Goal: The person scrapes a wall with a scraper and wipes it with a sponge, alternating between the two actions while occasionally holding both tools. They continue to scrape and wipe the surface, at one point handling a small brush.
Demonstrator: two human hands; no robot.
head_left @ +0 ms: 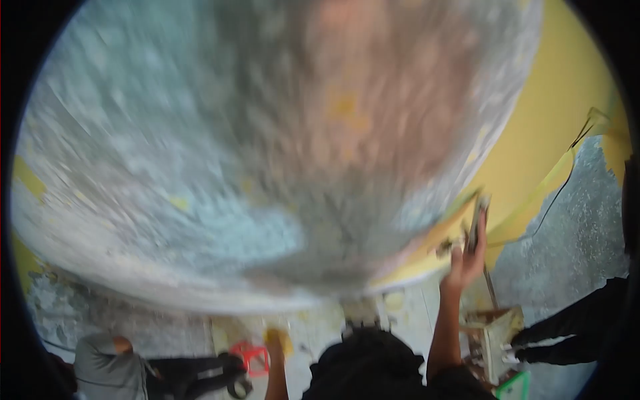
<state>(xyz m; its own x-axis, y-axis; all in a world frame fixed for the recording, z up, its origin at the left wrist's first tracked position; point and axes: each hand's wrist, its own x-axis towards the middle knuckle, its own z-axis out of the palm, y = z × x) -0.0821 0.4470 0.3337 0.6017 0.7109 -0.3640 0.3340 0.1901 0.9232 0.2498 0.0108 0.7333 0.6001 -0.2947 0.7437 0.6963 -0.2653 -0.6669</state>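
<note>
My right hand (467, 263) is raised at the right, its fingers closed on a flat-bladed scraper (476, 223) that I see nearly edge-on, close to the wall. Blurred by motion, the wall (267, 167) fills most of the view, with patchy grey, reddish and pale blue areas and small yellow flecks. Low in the view, my left hand (273, 347) hangs beside a yellow piece (283, 341) that it seems to hold. The fingers there are too small and blurred to make out.
Yellow paint (553, 113) covers the wall at right, crossed by a dark cable (557, 193). Below are a red stool (255, 359), a wooden stand (497, 340) and a green-edged object (513, 385). A person in grey (110, 367) is at left; another person's dark legs (573, 327) are at right.
</note>
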